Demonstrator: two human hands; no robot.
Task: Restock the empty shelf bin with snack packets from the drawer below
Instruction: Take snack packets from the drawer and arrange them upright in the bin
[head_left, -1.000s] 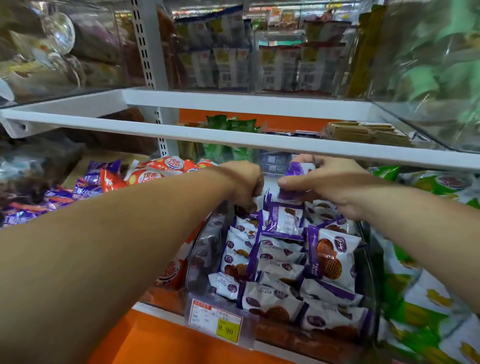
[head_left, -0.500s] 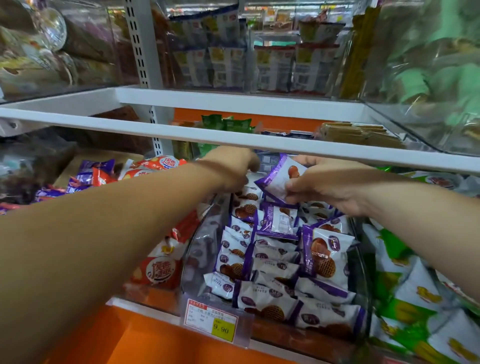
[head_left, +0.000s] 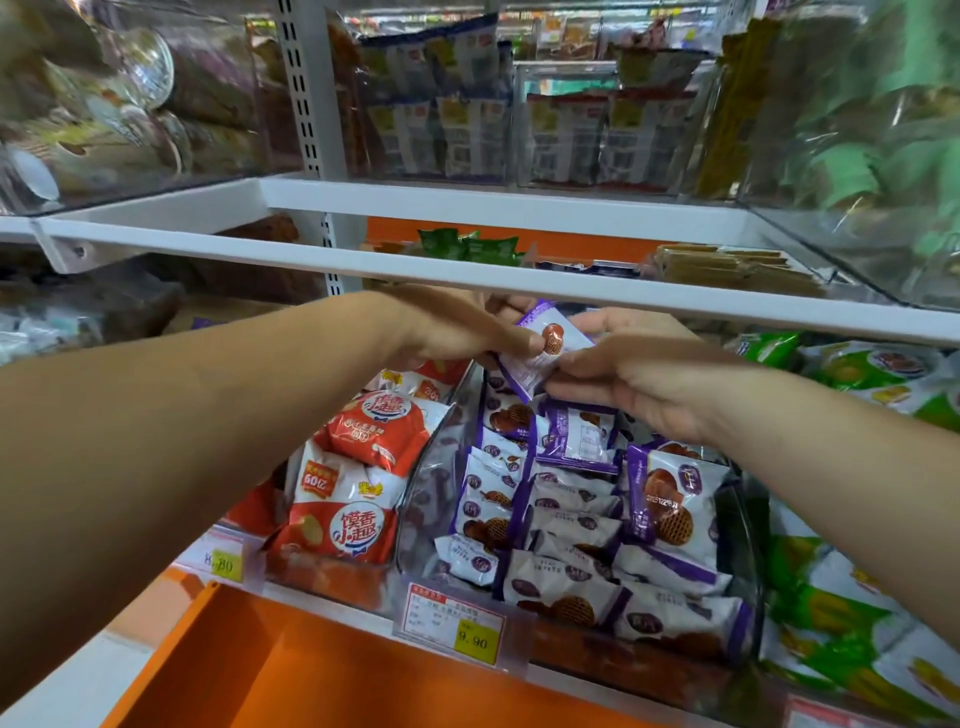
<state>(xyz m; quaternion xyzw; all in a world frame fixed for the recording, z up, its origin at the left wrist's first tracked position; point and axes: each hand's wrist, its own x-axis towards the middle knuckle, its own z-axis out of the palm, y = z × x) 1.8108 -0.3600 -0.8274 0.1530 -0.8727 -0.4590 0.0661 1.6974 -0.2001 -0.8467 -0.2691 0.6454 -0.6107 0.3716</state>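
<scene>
Right of the red packets (head_left: 363, 431), the left hand (head_left: 457, 332) pinches one end of a purple snack packet (head_left: 545, 345) with curled fingers. The right hand (head_left: 639, 374) pinches the other end, holding it tilted above the clear bin (head_left: 431, 483), which is piled with matching packets.

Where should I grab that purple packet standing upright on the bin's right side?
Best grip: the top crimped edge of the upright purple packet, pinched from above. It stands on end with its face toward you, and other packets crowd its base.
</scene>
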